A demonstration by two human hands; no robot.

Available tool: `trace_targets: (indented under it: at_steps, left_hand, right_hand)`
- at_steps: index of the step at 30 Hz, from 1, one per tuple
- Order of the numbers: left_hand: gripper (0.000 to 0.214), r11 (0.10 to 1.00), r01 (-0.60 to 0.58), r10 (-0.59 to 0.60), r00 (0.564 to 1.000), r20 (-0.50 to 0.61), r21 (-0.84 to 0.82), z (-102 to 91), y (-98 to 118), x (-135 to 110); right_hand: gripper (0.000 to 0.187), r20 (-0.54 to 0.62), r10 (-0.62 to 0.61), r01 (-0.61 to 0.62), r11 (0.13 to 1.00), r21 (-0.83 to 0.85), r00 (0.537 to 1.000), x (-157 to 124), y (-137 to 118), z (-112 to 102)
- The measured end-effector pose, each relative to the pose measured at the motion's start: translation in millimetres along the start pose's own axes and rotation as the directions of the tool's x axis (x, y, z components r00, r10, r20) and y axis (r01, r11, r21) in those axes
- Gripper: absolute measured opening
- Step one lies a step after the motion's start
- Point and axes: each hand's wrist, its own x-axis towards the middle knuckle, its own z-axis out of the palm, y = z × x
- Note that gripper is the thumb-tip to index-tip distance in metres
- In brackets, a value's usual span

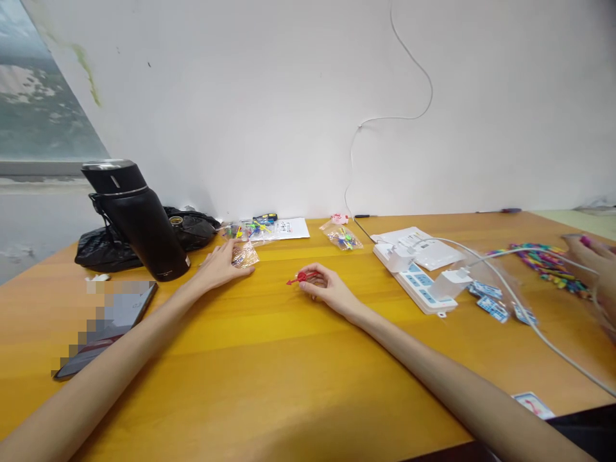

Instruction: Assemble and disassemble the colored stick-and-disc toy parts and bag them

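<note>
My right hand is closed in a pinch around a small red plastic piece with an arrow-shaped tip pointing left, just above the wooden table. My left hand rests farther left with its fingers stretched out and apart. Its fingertips are beside a crumpled clear plastic bag; whether they touch it I cannot tell. Behind that hand lie clear bags with small coloured plastic parts. Another such bag lies beyond my right hand.
A black bottle stands left, near a black plastic bag and a phone. A power strip with white chargers and a cable crosses the right side. Another person's hand is near colourful pieces.
</note>
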Motion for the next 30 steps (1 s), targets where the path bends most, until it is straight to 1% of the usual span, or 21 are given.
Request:
trace_targets:
  at_steps: [2, 4, 7, 9, 11, 13, 15, 18, 21, 25, 27, 30]
  left_hand:
    - [0.085, 1.000, -0.004, 0.004, 1.000, 0.010, -0.012, 0.6, 3.5, -1.2]
    - [0.082, 0.999, -0.028, 0.028, 1.000, 0.005, -0.037, 1.4, 13.0, -4.6]
    - [0.077, 0.982, -0.115, 0.114, 0.993, -0.012, -0.152, 3.3, 36.0, -13.1]
    - [0.072, 0.952, -0.172, 0.172, 0.985, -0.020, -0.254, 4.8, 54.7, -20.3]
    - [0.066, 0.923, -0.229, 0.236, 0.972, -0.016, -0.309, 6.1, 72.8, -27.4]
    - [0.064, 0.914, -0.274, 0.287, 0.958, -0.001, -0.299, 7.5, 87.6, -33.4]
    - [0.063, 0.912, -0.293, 0.309, 0.951, 0.010, -0.286, 9.3, 97.2, -37.5]
    - [0.061, 0.917, -0.285, 0.302, 0.953, 0.021, -0.281, 12.8, 103.1, -40.6]
    - [0.058, 0.922, -0.287, 0.305, 0.952, 0.031, -0.259, 15.7, 103.9, -41.7]
    - [0.060, 0.924, -0.298, 0.315, 0.948, 0.035, -0.240, 16.6, 104.5, -42.4]
    - [0.061, 0.924, -0.299, 0.318, 0.947, 0.046, -0.237, 16.6, 105.2, -42.8]
    - [0.066, 0.922, -0.308, 0.332, 0.941, 0.071, -0.233, 16.4, 105.1, -43.4]
  right_hand:
    - [0.032, -0.017, -0.020, 0.019, 0.999, -0.034, 1.000, -0.5, -0.3, 0.0]
    - [0.029, -0.081, -0.076, 0.065, 0.990, -0.126, 0.994, -1.2, -1.0, -0.7]
    - [0.026, -0.197, -0.207, 0.133, 0.933, -0.335, 0.958, -2.1, -2.6, -4.5]
    - [0.025, -0.225, -0.269, 0.151, 0.888, -0.433, 0.937, -1.9, -3.0, -8.5]
    - [0.025, -0.237, -0.295, 0.152, 0.863, -0.482, 0.926, -1.3, -2.5, -12.5]
    - [0.024, -0.249, -0.298, 0.138, 0.851, -0.508, 0.921, -0.6, -1.6, -15.1]
    - [0.024, -0.256, -0.297, 0.123, 0.838, -0.532, 0.920, -0.3, -0.8, -15.8]
    - [0.024, -0.241, -0.295, 0.109, 0.811, -0.574, 0.925, -1.3, -0.5, -13.8]
    - [0.025, -0.210, -0.285, 0.108, 0.794, -0.599, 0.935, -4.0, -1.3, -9.8]
    - [0.027, -0.167, -0.283, 0.127, 0.784, -0.607, 0.944, -8.3, -2.3, -4.2]
    - [0.024, -0.139, -0.282, 0.146, 0.787, -0.599, 0.949, -9.5, -1.8, -2.3]
    - [0.015, -0.071, -0.273, 0.182, 0.791, -0.584, 0.959, -9.2, 0.5, -1.2]
